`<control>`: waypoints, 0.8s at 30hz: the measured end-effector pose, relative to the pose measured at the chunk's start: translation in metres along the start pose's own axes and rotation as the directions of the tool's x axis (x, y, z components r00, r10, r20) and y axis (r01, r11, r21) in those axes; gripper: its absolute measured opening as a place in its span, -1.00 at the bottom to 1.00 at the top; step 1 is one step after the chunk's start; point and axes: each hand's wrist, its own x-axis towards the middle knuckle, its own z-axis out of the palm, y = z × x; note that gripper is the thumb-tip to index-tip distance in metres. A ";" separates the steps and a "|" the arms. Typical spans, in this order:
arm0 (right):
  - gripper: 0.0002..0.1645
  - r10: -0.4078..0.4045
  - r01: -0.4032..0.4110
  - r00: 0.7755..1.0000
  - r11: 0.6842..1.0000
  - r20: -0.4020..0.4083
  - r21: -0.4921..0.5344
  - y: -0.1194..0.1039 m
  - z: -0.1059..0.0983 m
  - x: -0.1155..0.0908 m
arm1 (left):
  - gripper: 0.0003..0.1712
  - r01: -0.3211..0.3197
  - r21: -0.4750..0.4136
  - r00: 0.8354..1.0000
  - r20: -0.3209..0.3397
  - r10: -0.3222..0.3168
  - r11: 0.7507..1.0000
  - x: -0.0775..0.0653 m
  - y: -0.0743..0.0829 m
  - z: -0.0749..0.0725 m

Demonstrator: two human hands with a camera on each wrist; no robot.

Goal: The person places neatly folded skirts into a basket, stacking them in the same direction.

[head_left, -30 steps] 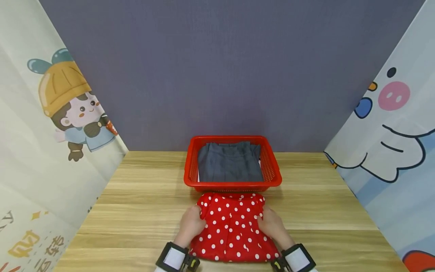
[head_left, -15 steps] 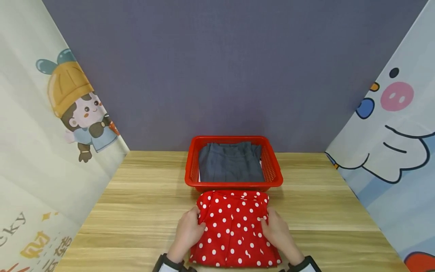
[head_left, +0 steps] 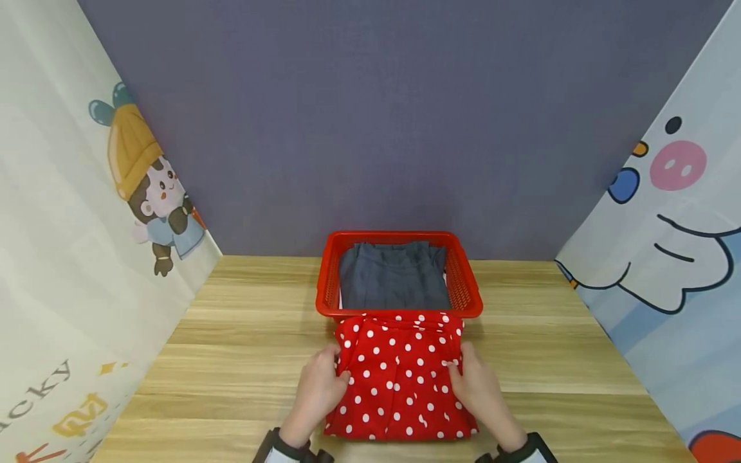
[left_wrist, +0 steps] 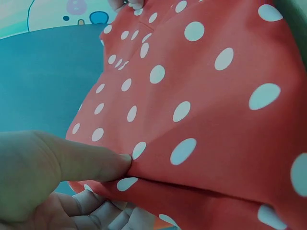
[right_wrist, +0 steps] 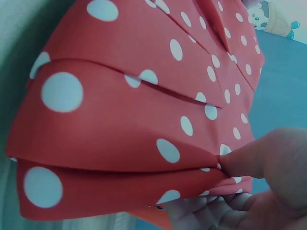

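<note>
A folded red garment with white polka dots [head_left: 399, 386] spans the gap between both hands in the head view. My left hand [head_left: 320, 382] pinches its left side, thumb on top and fingers beneath, as the left wrist view shows with the thumb [left_wrist: 96, 160]. On the opposite side my right hand [head_left: 477, 386] pinches the cloth likewise; in the right wrist view its thumb [right_wrist: 254, 158] presses a layered edge. The garment's far edge overlaps the front rim of a red plastic basket [head_left: 470, 302]. Inside the basket lies a folded dark grey garment [head_left: 393, 276].
The basket stands on a wooden table [head_left: 231, 360], near a grey-purple back panel [head_left: 393, 128]. Printed curtains flank the table: a cream one [head_left: 52, 225] on the left and a blue-white one [head_left: 683, 257] on the right.
Both hands have lifted the polka-dot garment and carried it forward, so its far edge now covers part of the basket's front rim. The basket and grey garment stay put.
</note>
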 end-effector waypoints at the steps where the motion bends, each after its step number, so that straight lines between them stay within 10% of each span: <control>1: -0.56 -0.011 0.011 1.000 1.000 -0.011 0.003 -0.001 -0.001 0.001 | -0.60 -0.002 0.000 1.000 -0.006 0.002 1.000 0.001 0.000 0.000; 24: -0.54 -0.203 0.202 0.971 0.979 -0.126 -0.027 -0.016 -0.022 0.049 | -0.59 -0.157 0.006 0.979 -0.127 0.157 0.988 0.046 0.016 -0.014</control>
